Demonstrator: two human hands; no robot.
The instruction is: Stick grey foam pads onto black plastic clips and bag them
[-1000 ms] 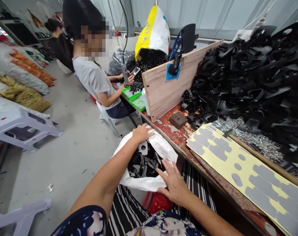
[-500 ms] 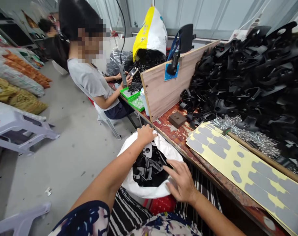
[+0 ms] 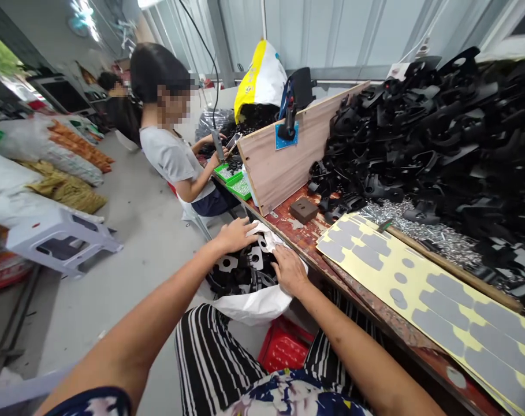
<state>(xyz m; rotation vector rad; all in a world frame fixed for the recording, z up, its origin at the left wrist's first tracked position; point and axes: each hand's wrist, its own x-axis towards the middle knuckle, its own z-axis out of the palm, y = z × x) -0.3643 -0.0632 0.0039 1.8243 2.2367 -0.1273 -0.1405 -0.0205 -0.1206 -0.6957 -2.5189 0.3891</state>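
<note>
A white bag (image 3: pixel 256 303) full of black plastic parts (image 3: pixel 240 271) stands by my knees, beside the bench edge. My left hand (image 3: pixel 235 234) reaches over the bag and closes on its far rim. Against the bag's right rim, next to the bench, my right hand (image 3: pixel 288 268) has its fingers bent over the white edge. Both hands touch the bag; the parts lie between them.
A yellow sheet of grey pads (image 3: pixel 401 277) lies on the worn bench (image 3: pixel 308 240), with a brown block (image 3: pixel 303 209), screws (image 3: pixel 439 238), a heap of black parts (image 3: pixel 439 127) and a wooden board (image 3: pixel 283 162). A red basket (image 3: pixel 283 346) sits below. A seated co-worker (image 3: pixel 175 159) and white stool (image 3: pixel 58 240) are left.
My right hand has moved from the bag's near rim up to its right rim and closed on it. The left hand keeps its hold. The bag's mouth has narrowed.
</note>
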